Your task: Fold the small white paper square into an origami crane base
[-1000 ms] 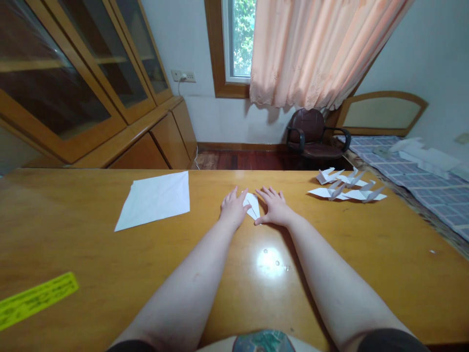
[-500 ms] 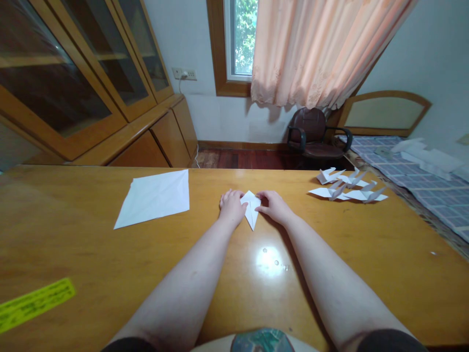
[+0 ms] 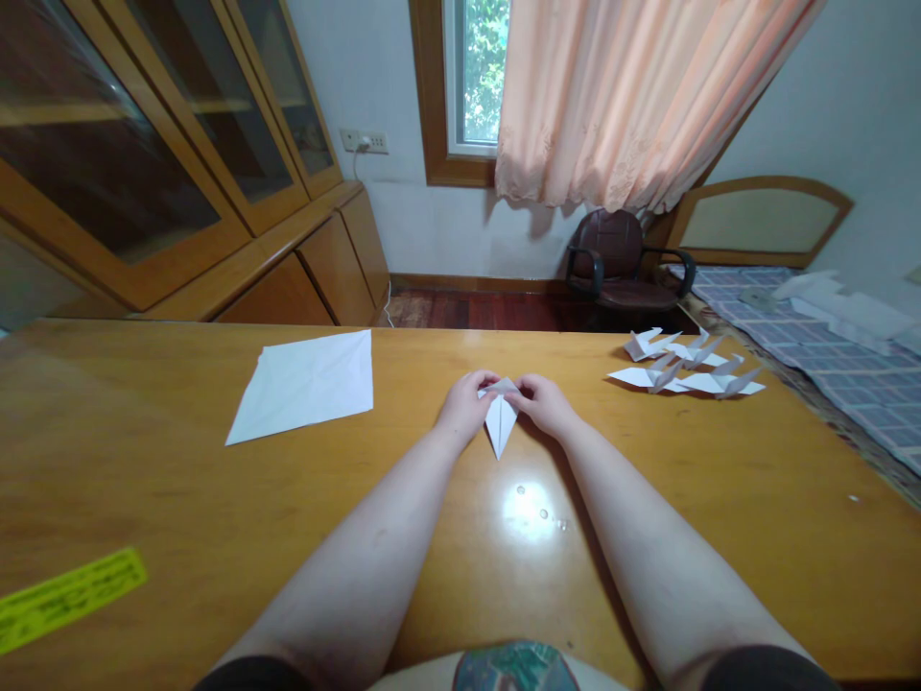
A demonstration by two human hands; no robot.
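Note:
A small white sheet of folded paper [image 3: 501, 422], kite-shaped with its long point toward me, lies on the wooden table [image 3: 317, 518]. A centre line runs down its lower part, and its top is folded down into a flap. My left hand [image 3: 467, 401] grips the upper left edge, thumb on top. On the upper right edge my right hand [image 3: 545, 403] grips the same paper, its thumb also on the flap. The fingertips behind the paper are partly hidden.
A stack of white paper [image 3: 309, 384] lies at the left. Several folded paper cranes [image 3: 662, 369] stand at the far right. A yellow label [image 3: 72, 595] is on the table at the near left. Beyond the table is an office chair [image 3: 611, 259].
The top corner of the paper has gone from pointing away to folded down toward me. My left hand has shifted from lying over the paper's left side to pinching its upper edge.

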